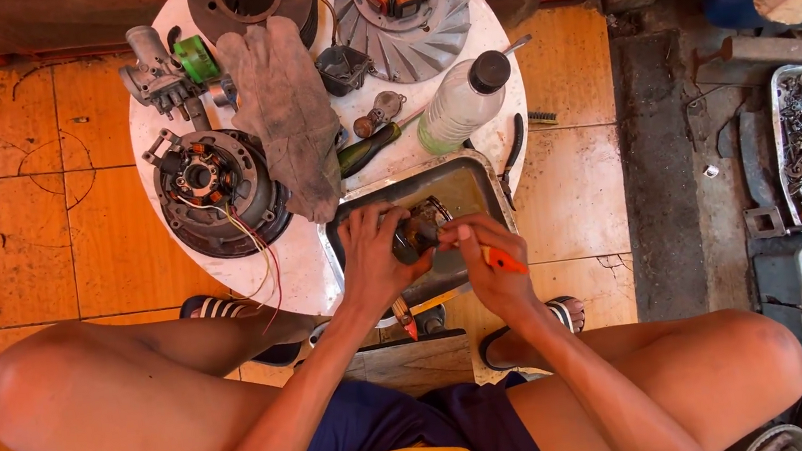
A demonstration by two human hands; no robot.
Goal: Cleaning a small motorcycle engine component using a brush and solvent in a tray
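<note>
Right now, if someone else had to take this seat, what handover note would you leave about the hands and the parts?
Left hand grips a small dirty metal part over the metal tray on the round white table.
Right hand holds an orange-handled tool against that part.
Nearby: stator plate, grey glove, plastic bottle, screwdriver, carburettor, finned rotor.
Done: part is out and in hand. Left: working on it appears ongoing; other pieces lie unassembled.

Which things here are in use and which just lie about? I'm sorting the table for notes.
In use: left hand, right hand, small metal part, orange-handled tool, metal tray.
Lying about: grey glove, plastic bottle, stator plate, carburettor, screwdriver.
</note>
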